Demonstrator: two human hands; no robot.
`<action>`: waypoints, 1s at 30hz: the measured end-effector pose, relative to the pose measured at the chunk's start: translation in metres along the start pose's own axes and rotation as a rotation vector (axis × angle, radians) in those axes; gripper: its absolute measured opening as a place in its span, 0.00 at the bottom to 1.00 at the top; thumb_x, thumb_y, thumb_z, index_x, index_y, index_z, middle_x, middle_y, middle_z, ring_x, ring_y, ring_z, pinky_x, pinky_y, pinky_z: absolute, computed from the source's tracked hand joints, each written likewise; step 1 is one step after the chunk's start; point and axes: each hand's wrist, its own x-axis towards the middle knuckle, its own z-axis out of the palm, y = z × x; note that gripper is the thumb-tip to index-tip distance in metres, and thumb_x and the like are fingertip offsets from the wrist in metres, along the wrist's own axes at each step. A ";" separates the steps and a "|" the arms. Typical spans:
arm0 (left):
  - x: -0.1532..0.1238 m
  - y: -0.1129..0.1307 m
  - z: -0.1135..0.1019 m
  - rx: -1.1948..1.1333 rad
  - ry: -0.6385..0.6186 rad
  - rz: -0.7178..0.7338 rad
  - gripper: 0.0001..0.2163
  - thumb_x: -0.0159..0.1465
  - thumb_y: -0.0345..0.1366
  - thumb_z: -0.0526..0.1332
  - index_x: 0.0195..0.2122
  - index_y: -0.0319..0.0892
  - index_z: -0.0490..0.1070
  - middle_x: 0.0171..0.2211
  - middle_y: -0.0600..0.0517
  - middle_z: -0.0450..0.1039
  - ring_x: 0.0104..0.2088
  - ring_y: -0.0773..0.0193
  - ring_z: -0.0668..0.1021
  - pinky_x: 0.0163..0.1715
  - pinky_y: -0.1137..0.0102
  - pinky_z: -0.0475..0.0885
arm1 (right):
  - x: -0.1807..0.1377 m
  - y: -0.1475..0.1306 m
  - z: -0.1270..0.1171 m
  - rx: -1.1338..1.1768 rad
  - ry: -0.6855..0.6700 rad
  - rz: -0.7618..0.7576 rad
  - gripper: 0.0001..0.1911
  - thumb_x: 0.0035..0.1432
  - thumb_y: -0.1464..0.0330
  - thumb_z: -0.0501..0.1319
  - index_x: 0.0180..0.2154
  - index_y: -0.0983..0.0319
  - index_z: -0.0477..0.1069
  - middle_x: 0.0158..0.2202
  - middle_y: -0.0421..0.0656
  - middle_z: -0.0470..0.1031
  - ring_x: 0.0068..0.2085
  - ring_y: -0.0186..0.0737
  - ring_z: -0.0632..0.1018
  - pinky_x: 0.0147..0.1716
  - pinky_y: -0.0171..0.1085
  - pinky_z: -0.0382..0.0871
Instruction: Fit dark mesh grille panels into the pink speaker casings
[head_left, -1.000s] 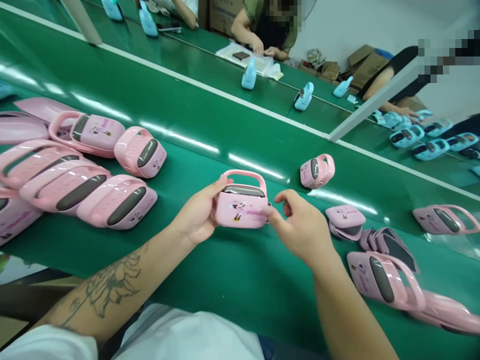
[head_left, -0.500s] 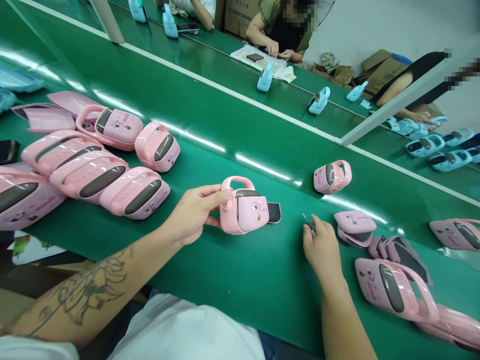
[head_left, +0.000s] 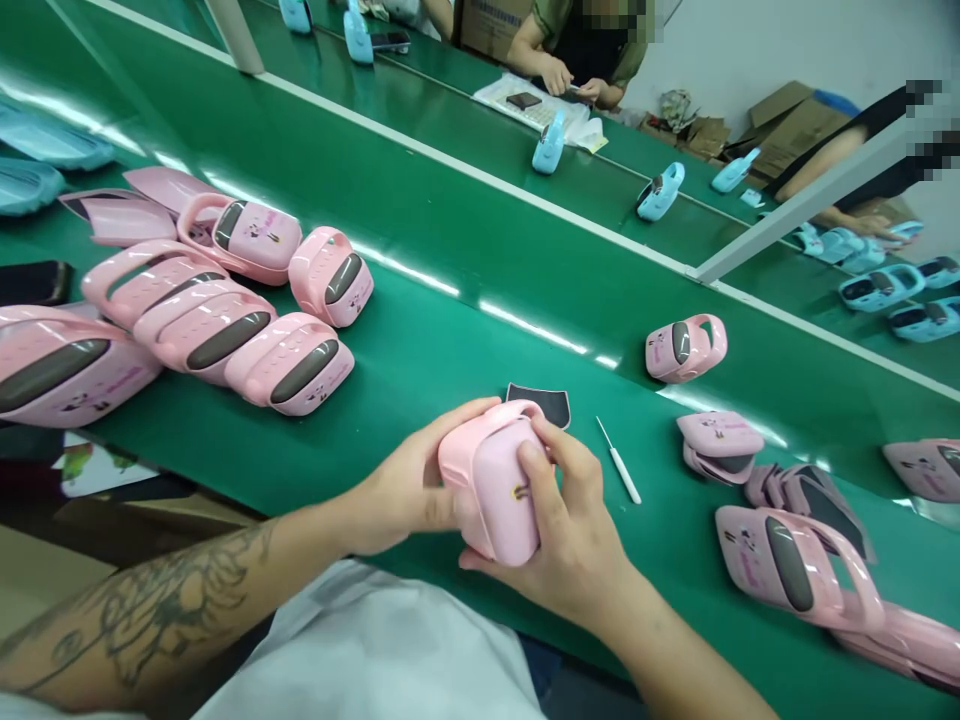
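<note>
Both my hands grip one pink handled case [head_left: 491, 490] just above the near edge of the green belt [head_left: 450, 330]. My left hand [head_left: 416, 480] wraps its left side, fingers over the handle. My right hand [head_left: 570, 520] cups its right side, thumb on the printed face. A dark curved panel [head_left: 541, 402] lies on the belt just behind the case. A thin white pick tool [head_left: 619, 460] lies loose to the right of my hands.
Several pink cases [head_left: 217, 320] are heaped at the left, with more pink cases and shells [head_left: 780, 540] at the right and a single one [head_left: 686, 348] mid-belt. Blue cases [head_left: 660, 190] stand on the far belt, where other people work. A white rail [head_left: 795, 215] crosses at the right.
My right hand let go of the white pick tool and came back onto the case. The case has been pulled closer to me, and the dark panel now lies on the belt.
</note>
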 end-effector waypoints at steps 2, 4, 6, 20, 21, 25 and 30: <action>-0.009 -0.015 0.004 -0.009 0.003 0.036 0.55 0.49 0.49 0.87 0.76 0.57 0.63 0.74 0.42 0.69 0.69 0.36 0.76 0.61 0.54 0.77 | -0.017 -0.009 0.015 -0.062 0.145 0.030 0.52 0.64 0.58 0.74 0.76 0.71 0.52 0.72 0.70 0.61 0.71 0.69 0.69 0.59 0.65 0.81; -0.012 -0.025 0.008 0.003 0.008 0.068 0.55 0.45 0.46 0.88 0.74 0.57 0.66 0.69 0.43 0.74 0.66 0.37 0.78 0.62 0.54 0.77 | -0.031 -0.017 0.026 -0.111 0.248 0.040 0.48 0.63 0.67 0.73 0.76 0.69 0.54 0.74 0.67 0.59 0.70 0.66 0.71 0.56 0.62 0.84; -0.011 -0.027 0.010 0.060 -0.010 0.131 0.53 0.44 0.46 0.89 0.71 0.57 0.70 0.66 0.43 0.75 0.65 0.38 0.78 0.63 0.51 0.76 | -0.041 -0.021 0.032 -0.129 0.281 0.044 0.47 0.62 0.72 0.72 0.76 0.67 0.55 0.77 0.65 0.56 0.70 0.64 0.71 0.56 0.61 0.86; -0.001 -0.018 -0.005 0.615 -0.068 0.428 0.54 0.43 0.50 0.88 0.72 0.60 0.70 0.62 0.44 0.71 0.64 0.44 0.74 0.66 0.51 0.74 | -0.046 -0.007 0.002 -0.086 0.105 -0.034 0.25 0.64 0.62 0.75 0.57 0.63 0.73 0.65 0.56 0.69 0.68 0.57 0.72 0.71 0.58 0.72; -0.002 -0.017 -0.005 0.632 -0.065 0.420 0.54 0.43 0.49 0.88 0.72 0.60 0.70 0.62 0.44 0.70 0.64 0.44 0.74 0.66 0.51 0.74 | -0.045 -0.007 0.000 -0.075 0.099 -0.030 0.23 0.66 0.61 0.74 0.56 0.62 0.73 0.63 0.54 0.70 0.67 0.55 0.73 0.71 0.57 0.72; -0.006 -0.015 -0.005 0.681 -0.078 0.378 0.54 0.43 0.47 0.88 0.72 0.57 0.71 0.63 0.42 0.70 0.65 0.41 0.73 0.65 0.50 0.76 | -0.040 -0.004 -0.009 -0.060 0.039 -0.040 0.22 0.69 0.54 0.71 0.56 0.59 0.74 0.60 0.50 0.71 0.64 0.51 0.75 0.71 0.54 0.71; -0.004 -0.014 -0.004 0.629 -0.053 0.245 0.53 0.41 0.46 0.89 0.70 0.55 0.74 0.64 0.43 0.72 0.65 0.40 0.75 0.67 0.48 0.73 | -0.037 -0.002 -0.014 -0.109 -0.019 -0.090 0.23 0.68 0.57 0.73 0.58 0.61 0.74 0.59 0.50 0.72 0.63 0.49 0.74 0.72 0.54 0.68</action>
